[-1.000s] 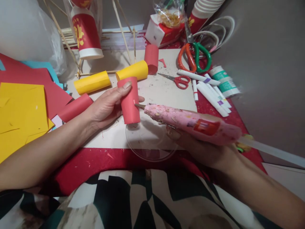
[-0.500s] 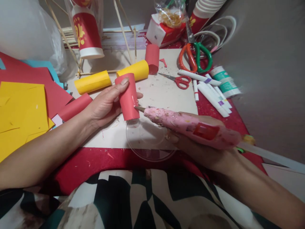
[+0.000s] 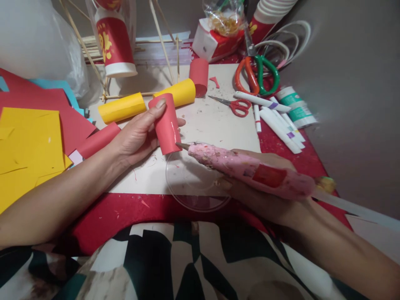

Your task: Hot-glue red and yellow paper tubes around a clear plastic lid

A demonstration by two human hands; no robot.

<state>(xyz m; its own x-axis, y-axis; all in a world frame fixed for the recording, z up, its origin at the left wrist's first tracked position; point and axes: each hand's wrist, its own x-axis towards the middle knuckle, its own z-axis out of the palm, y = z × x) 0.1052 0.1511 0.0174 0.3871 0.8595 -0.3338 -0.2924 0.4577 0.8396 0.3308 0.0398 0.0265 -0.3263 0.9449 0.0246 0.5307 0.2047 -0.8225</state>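
Note:
My left hand (image 3: 137,135) is wrapped around a red paper tube (image 3: 166,125), holding it nearly upright and slightly tilted above the beige board (image 3: 215,121). A pink hot glue gun (image 3: 250,171), crusted with dried glue, lies in my right hand (image 3: 259,196), which grips it from below. Its metal nozzle touches the tube's lower right edge. A clear plastic disc (image 3: 196,185) lies on the board just under the nozzle.
Two yellow paper tubes (image 3: 121,107) (image 3: 183,91) and red tubes (image 3: 199,76) (image 3: 96,139) lie nearby. Small red scissors (image 3: 234,106), large orange-green scissors (image 3: 256,75), glue sticks (image 3: 278,121), a red paper cup (image 3: 114,41), bamboo sticks and yellow paper (image 3: 28,146) surround the board.
The red tube has tipped and shifted slightly up and left in my left hand. The glue gun nozzle has slid down the tube's side to its lower edge.

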